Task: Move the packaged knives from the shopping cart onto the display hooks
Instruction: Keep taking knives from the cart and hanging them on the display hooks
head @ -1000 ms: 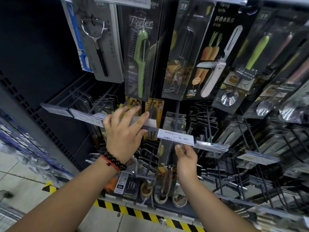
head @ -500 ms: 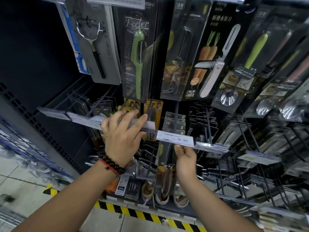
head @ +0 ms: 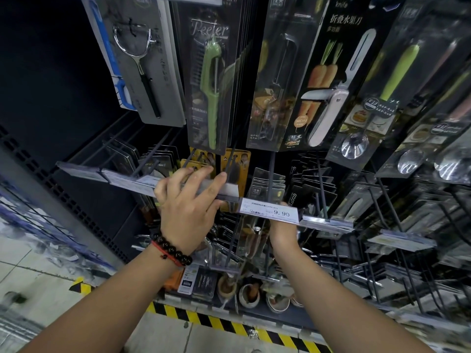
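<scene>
Packaged knife [head: 251,235]: clear blister, dark handle, hanging.

Left hand [head: 188,212] at centre, fingers [head: 204,171] draped over price rail [head: 127,183]. Right hand [head: 283,234] at four o'clock of left, tucked under price tag [head: 269,212], behind which fingertips vanish. Packaged knife [head: 251,238] between the two hands, below the tag, just beside right hand. Display hooks [head: 271,174] jutting forward above the rail, cards hung behind. Upper row, at twelve o'clock of hands: peeler pack [head: 211,93]; metal peeler card [head: 145,70] at ten o'clock; folding fruit knife pack [head: 334,85] at one o'clock; spoon packs [head: 377,105] at two o'clock. Bowls [head: 249,296] on bottom shelf at six o'clock. Hazard strip [head: 229,324] before shelf base; floor [head: 38,281] at eight o'clock.
</scene>
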### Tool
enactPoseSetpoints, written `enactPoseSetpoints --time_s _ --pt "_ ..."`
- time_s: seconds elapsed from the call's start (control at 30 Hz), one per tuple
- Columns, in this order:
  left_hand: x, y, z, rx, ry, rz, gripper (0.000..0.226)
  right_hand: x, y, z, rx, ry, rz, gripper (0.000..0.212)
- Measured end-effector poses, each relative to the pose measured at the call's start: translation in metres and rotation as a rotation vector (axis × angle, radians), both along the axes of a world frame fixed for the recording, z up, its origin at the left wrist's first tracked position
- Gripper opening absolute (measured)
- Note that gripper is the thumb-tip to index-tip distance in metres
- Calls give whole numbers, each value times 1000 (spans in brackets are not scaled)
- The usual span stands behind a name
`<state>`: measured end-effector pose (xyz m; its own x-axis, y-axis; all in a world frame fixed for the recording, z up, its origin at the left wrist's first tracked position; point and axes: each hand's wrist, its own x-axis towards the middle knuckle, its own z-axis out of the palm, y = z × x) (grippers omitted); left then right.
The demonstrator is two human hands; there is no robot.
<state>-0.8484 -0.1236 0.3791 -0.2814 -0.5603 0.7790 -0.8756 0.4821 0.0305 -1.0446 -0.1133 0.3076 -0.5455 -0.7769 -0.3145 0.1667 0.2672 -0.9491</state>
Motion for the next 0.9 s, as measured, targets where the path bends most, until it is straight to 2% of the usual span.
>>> enactPoseSetpoints --time_s 0.17,0.27,0.37,0.43,0.57,0.63,0.7,0.9 --pt "0 1 1 19 -6 0 56 -4 -2 -6 43 74 23 32" --pt "1 2 2 29 -6 -5 55 -7 1 -9 117 179 74 15" --pt "1 3 4 63 -3 -14 53 -10 10 -10 178 224 81 20" --pt "1 6 5 97 -7 -18 53 -13 19 -9 151 193 55 15" --pt "4 10 6 192 -29 -19 53 -17 40 -9 154 248 34 25" --pt "7 16 7 235 -18 -44 53 -15 55 -6 135 266 56 20" --pt "9 24 9 254 28 -72 51 -13 70 0 110 321 116 13" --pt "4 68 9 303 154 -142 46 -9 113 37 -14 560 223 10"
